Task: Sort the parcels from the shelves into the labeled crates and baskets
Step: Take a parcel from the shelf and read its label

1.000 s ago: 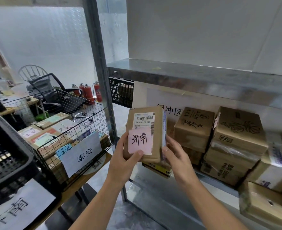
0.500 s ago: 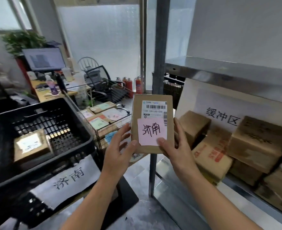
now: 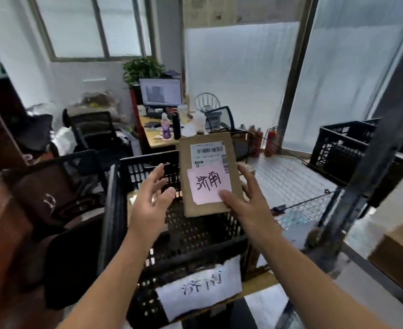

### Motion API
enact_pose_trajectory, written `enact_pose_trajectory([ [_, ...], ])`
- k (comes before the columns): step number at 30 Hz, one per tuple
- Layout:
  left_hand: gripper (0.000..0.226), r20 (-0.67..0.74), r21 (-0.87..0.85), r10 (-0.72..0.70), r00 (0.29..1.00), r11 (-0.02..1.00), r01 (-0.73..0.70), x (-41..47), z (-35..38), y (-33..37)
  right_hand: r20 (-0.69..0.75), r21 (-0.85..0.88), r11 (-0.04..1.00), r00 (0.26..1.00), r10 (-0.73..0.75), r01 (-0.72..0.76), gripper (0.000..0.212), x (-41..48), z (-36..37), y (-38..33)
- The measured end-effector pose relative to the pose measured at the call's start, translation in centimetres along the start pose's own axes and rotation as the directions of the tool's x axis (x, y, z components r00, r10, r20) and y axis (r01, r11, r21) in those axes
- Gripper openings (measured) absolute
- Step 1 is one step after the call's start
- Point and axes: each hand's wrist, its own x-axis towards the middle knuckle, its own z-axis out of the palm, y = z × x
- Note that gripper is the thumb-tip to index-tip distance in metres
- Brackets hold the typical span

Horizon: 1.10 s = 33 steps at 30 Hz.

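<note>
A flat brown cardboard parcel (image 3: 204, 207) with a barcode label and a pink handwritten note is held over a black plastic crate (image 3: 115, 200). The crate carries a white paper label (image 3: 200, 287) with handwritten characters on its front. My right hand (image 3: 243, 200) grips the parcel's lower right corner, thumb on the pink note. Just left of the parcel, my left hand (image 3: 151, 198) hovers with fingers spread, not touching it. The crate's inside is partly hidden by the parcel and my hands.
A wire basket (image 3: 293, 179) stands right of the crate, and another black crate (image 3: 343, 148) sits beyond it. A metal shelf post (image 3: 371, 148) rises at the right, with a cardboard box (image 3: 400, 255) on the shelf. A desk with a monitor (image 3: 161, 92) and chairs lies behind.
I have turned left from the shelf to face the black crate. The parcel has moved over the crate. My left hand has let go of it and opened.
</note>
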Motion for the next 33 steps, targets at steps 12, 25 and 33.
enact_pose_trajectory([
  [12,0.059,0.162,0.677,-0.129,0.978,0.736,-0.016,6.6,-10.4,-8.6,-0.039,-0.278,0.908,0.948,0.315,-0.313,0.068,11.2,7.7,9.1],
  [25,0.063,0.226,0.812,-0.222,0.948,0.580,-0.058,11.6,-11.3,-12.7,0.109,-0.675,0.658,0.836,0.538,-0.335,0.062,20.7,8.6,12.8],
  [33,0.058,0.243,0.818,-0.282,0.928,0.573,-0.040,15.3,-9.8,-14.0,0.320,-0.852,0.521,0.731,0.602,-0.056,0.057,27.1,10.3,8.8],
])
